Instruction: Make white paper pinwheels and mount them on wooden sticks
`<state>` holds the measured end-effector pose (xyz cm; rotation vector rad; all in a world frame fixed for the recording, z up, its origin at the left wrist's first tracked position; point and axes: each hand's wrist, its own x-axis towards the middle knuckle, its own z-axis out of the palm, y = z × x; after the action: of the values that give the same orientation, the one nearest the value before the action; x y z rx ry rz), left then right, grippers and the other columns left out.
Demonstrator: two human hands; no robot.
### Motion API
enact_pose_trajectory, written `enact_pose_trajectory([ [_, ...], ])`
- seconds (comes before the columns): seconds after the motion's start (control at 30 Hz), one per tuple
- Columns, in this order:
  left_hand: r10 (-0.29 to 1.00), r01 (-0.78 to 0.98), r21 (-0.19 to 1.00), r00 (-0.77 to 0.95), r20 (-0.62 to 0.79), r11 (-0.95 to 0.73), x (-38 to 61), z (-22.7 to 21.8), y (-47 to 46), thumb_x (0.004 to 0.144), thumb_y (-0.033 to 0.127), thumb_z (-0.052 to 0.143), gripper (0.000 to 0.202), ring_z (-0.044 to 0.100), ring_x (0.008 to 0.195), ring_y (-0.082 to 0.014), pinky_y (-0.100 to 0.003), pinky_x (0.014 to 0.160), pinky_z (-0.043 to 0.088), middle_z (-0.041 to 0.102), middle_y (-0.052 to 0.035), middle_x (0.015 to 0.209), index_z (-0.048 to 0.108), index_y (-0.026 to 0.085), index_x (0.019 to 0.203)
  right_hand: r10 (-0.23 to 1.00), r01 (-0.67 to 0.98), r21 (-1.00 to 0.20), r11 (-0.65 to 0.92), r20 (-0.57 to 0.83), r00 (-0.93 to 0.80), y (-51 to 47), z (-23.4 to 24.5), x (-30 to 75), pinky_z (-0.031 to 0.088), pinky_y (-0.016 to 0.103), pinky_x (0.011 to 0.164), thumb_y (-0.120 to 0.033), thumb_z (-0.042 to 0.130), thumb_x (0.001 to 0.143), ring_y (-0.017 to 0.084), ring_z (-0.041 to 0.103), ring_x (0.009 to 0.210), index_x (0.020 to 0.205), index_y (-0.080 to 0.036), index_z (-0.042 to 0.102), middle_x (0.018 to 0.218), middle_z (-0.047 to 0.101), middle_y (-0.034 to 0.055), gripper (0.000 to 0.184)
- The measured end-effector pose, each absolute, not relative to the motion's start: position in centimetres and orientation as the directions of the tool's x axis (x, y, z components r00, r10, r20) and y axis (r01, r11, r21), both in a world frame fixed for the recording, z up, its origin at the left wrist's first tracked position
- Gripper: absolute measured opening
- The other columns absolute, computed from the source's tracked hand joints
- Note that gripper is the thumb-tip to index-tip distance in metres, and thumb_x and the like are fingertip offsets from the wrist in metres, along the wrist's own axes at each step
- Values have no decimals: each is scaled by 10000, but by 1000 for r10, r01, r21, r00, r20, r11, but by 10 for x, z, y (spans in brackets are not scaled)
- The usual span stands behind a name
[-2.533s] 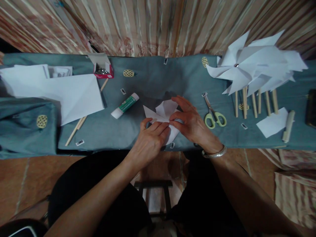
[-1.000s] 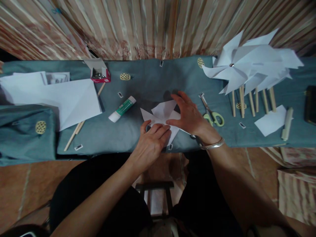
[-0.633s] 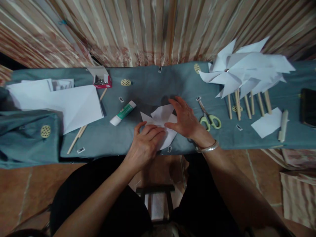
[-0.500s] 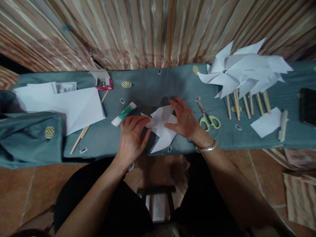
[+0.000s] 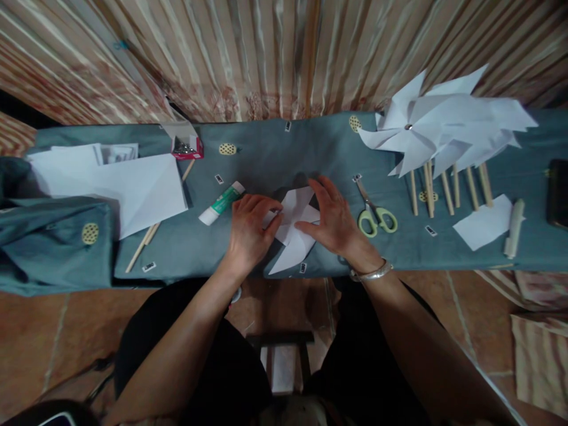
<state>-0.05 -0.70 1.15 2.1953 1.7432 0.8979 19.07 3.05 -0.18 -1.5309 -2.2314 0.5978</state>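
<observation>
A white paper pinwheel (image 5: 296, 231) with cut, folded blades lies on the cloth-covered table in front of me. My left hand (image 5: 252, 229) is closed in a pinch on its left blade, thumb and fingertips meeting at the paper. From the right, my right hand (image 5: 333, 222) rests on the pinwheel with fingers spread, its thumb near the centre and its fingertips by the upper right edge. A green and white glue stick (image 5: 220, 203) lies left of my left hand. Scissors with light green handles (image 5: 377, 220) lie beside my right hand.
Paper sheets (image 5: 146, 192) and a small red box of metal pieces (image 5: 189, 148) are at the left, near wooden sticks (image 5: 141, 247). At the right lie finished pinwheels (image 5: 444, 127) on sticks, a paper piece (image 5: 484, 225) and a whitish pen-like object (image 5: 515, 229).
My left hand has moved right, towards the pinwheel's centre, with the left blade bending inward. My right hand has stayed nearly in place. The view has shifted slightly.
</observation>
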Motion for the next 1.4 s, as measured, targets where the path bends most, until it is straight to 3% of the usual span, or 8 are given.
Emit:
enact_pose_trajectory([
  [0.43,862,797,388,301,408,-462,9,-2,-7,931,296,581,172,612,910,-215,-420,867,424,741,-31,892,739,229,926,939,793,-519,319,58,-339,26,6,189,317,535,1148,-359,682,784,352,307,1446,1458,-220,360,1532,374,150,760],
  [0.93,860,790,383,332,389,-478,12,-5,-15,931,280,573,178,590,908,-227,-418,834,418,726,-52,888,732,200,930,945,811,-511,285,10,-326,30,4,190,327,557,1129,-341,684,754,360,287,1451,1462,-181,347,1552,331,172,800],
  [1.17,873,794,420,268,407,-439,11,7,-21,908,287,590,234,576,958,-237,-415,846,456,669,-89,1011,674,174,1094,944,803,-515,301,43,-326,29,3,190,323,585,1123,-402,702,747,355,297,1447,1452,-187,352,1546,342,178,816],
  [1.3,835,775,385,315,451,-501,10,15,-31,922,218,556,173,565,910,-219,-389,797,443,651,-61,926,691,212,1030,947,813,-506,289,29,-318,30,3,190,326,569,1120,-398,725,725,354,301,1446,1454,-182,351,1544,344,192,847],
  [1.4,814,752,359,394,427,-553,13,14,-38,930,176,515,205,551,866,-218,-369,730,428,644,-71,887,687,183,1042,949,810,-514,282,25,-315,31,3,190,315,581,1121,-413,735,707,350,294,1449,1453,-186,346,1552,330,190,871],
])
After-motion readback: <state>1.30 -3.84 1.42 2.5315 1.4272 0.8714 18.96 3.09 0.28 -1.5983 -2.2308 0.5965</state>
